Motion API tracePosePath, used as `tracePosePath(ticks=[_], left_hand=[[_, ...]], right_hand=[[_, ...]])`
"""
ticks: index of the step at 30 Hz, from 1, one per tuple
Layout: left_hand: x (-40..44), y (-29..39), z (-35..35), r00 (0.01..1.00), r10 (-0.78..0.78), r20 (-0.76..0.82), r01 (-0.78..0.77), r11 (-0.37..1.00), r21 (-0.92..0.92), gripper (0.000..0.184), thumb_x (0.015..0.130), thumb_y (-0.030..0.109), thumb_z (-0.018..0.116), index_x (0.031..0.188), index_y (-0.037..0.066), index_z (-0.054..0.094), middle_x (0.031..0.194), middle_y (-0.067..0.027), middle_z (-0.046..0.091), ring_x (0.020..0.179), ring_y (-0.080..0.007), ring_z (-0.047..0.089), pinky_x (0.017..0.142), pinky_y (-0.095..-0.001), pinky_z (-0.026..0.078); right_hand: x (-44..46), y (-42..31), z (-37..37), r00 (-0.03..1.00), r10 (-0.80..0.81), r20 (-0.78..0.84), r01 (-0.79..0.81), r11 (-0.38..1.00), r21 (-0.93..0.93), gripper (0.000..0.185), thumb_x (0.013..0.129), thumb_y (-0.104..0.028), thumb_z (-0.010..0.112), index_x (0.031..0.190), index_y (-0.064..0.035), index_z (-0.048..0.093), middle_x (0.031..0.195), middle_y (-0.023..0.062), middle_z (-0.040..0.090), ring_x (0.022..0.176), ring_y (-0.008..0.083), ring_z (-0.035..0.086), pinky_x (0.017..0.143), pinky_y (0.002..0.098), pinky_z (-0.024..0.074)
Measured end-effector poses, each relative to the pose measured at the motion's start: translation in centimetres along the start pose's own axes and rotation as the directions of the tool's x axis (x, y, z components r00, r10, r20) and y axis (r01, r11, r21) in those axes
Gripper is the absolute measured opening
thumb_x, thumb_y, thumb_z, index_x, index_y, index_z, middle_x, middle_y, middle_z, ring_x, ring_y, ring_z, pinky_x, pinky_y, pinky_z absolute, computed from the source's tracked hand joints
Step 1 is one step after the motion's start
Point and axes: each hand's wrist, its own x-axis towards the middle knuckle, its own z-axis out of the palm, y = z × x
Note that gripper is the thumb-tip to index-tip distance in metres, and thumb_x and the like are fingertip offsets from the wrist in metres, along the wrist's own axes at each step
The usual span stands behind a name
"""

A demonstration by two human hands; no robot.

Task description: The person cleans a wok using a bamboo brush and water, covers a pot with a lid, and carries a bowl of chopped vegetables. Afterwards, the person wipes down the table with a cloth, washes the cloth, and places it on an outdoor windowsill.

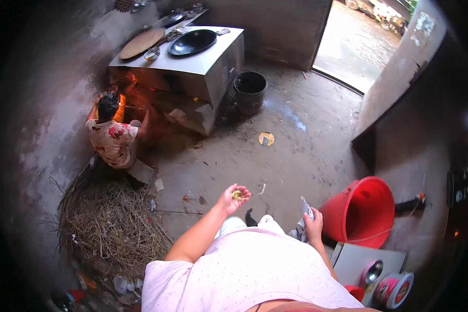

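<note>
My left hand [226,200] is held out in front of me with the palm turned up. Small yellow-green pieces [237,195] lie in its cupped palm, too small to identify. On the other side, my right hand [313,228] grips a crumpled silvery-white packet [307,209] near its upper part. The packet's lower end hangs beside my leg, partly hidden by the hand and my shirt. A large red bucket [344,216] lies close to my right hand, its mouth tilted sideways.
A person [113,136] crouches by the lit stove [223,52], which bears a black wok [192,43]. Dry straw [112,223] is heaped at left. A dark bucket [250,96] stands beside the stove, and a yellow disc [265,139] lies on the floor. The doorway [351,44] is open.
</note>
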Motion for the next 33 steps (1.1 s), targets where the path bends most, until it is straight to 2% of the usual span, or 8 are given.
tracePosePath(ticks=[7, 19, 20, 22, 26, 29, 32, 33], left_hand=[[16.3, 14.7, 7.3, 0.983, 0.163, -0.089, -0.168, 0.985, -0.048, 0.035, 0.089, 0.035, 0.041, 0.082, 0.003, 0.054, 0.08, -0.0119, 0.059, 0.077, -0.0249, 0.06, 0.065, -0.034, 0.051], [57.0, 54.6, 24.8, 0.964, 0.245, -0.101, -0.223, 0.956, 0.191, 0.058, 0.087, 0.055, 0.025, 0.08, 0.005, 0.053, 0.076, -0.0097, 0.055, 0.075, -0.0272, 0.054, 0.071, -0.0411, 0.044], [60.2, 57.4, 26.9, 0.962, 0.216, -0.166, -0.166, 0.949, 0.268, 0.077, 0.078, 0.069, 0.025, 0.114, 0.004, 0.042, 0.109, -0.0138, 0.051, 0.106, -0.0266, 0.047, 0.089, -0.0541, 0.03], [58.8, 62.2, 34.1, 0.994, 0.046, -0.102, -0.005, 0.931, 0.364, 0.095, 0.069, 0.079, 0.019, 0.133, 0.021, -0.018, 0.141, -0.0072, -0.019, 0.129, -0.0334, -0.016, 0.097, -0.0585, -0.01], [66.6, 66.1, 34.9, 0.972, 0.075, -0.224, 0.014, 0.928, 0.371, 0.093, 0.072, 0.076, 0.022, 0.137, 0.016, -0.003, 0.143, -0.0093, -0.013, 0.13, -0.035, -0.012, 0.097, -0.0592, -0.007], [73.1, 67.7, 32.1, 0.878, 0.33, -0.347, -0.015, 0.742, 0.67, 0.071, 0.084, 0.061, 0.025, 0.135, 0.011, 0.021, 0.136, -0.0176, 0.027, 0.122, -0.0372, 0.031, 0.096, -0.0576, 0.02], [72.5, 68.4, 33.4, 0.881, 0.383, -0.278, -0.113, 0.741, 0.662, 0.041, 0.091, 0.027, 0.029, 0.119, -0.003, 0.037, 0.06, -0.0094, 0.059, 0.042, -0.0215, 0.056, 0.044, -0.0266, 0.043], [72.1, 68.0, 34.2, 0.865, 0.449, -0.225, -0.169, 0.682, 0.711, 0.042, 0.089, 0.02, 0.037, 0.126, 0.001, 0.029, 0.082, -0.0187, 0.06, 0.064, -0.0249, 0.061, 0.045, -0.0265, 0.045]], right_hand=[[20.8, -7.3, 4.4, 0.991, -0.122, 0.058, 0.122, 0.992, 0.012, 0.032, 0.073, -0.016, 0.061, 0.101, -0.0003, 0.056, 0.099, 0.0148, 0.052, 0.093, 0.0275, 0.051, 0.082, 0.0336, 0.0408], [50.1, -21.5, 15.7, 0.96, 0.217, -0.179, -0.224, 0.974, -0.018, 0.032, 0.076, -0.016, 0.059, 0.104, -0.0003, 0.055, 0.102, 0.014, 0.051, 0.095, 0.0255, 0.05, 0.085, 0.0325, 0.0393], [51.6, -22.7, 16.2, 0.952, 0.242, -0.186, -0.251, 0.968, -0.025, 0.032, 0.076, -0.016, 0.059, 0.104, -0.0003, 0.055, 0.102, 0.014, 0.051, 0.095, 0.0255, 0.05, 0.085, 0.0325, 0.0393], [54.3, -24.2, 17.1, 0.928, 0.296, -0.226, -0.31, 0.95, -0.027, 0.032, 0.076, -0.015, 0.059, 0.103, 0.0, 0.055, 0.102, 0.0141, 0.051, 0.095, 0.0252, 0.05, 0.085, 0.0323, 0.0392], [57.1, -25.2, 18.3, 0.895, 0.363, -0.261, -0.39, 0.919, -0.059, 0.032, 0.076, -0.015, 0.058, 0.103, 0.0, 0.055, 0.102, 0.0141, 0.051, 0.095, 0.025, 0.05, 0.085, 0.0321, 0.039], [58.9, -26.2, 19.6, 0.882, 0.377, -0.281, -0.41, 0.91, -0.066, 0.032, 0.076, -0.015, 0.058, 0.104, -0.0001, 0.054, 0.102, 0.0137, 0.051, 0.096, 0.0251, 0.05, 0.085, 0.0321, 0.0386], [61.1, -27.6, 19.9, 0.882, 0.389, -0.265, -0.421, 0.904, -0.073, 0.032, 0.075, -0.016, 0.059, 0.103, -0.0012, 0.055, 0.104, 0.0129, 0.051, 0.097, 0.0248, 0.05, 0.086, 0.0316, 0.0382], [61.3, -27.7, 20.0, 0.871, 0.403, -0.282, -0.436, 0.897, -0.065, 0.032, 0.075, -0.016, 0.059, 0.103, -0.0012, 0.055, 0.104, 0.0129, 0.051, 0.097, 0.0248, 0.05, 0.086, 0.0316, 0.0382]])
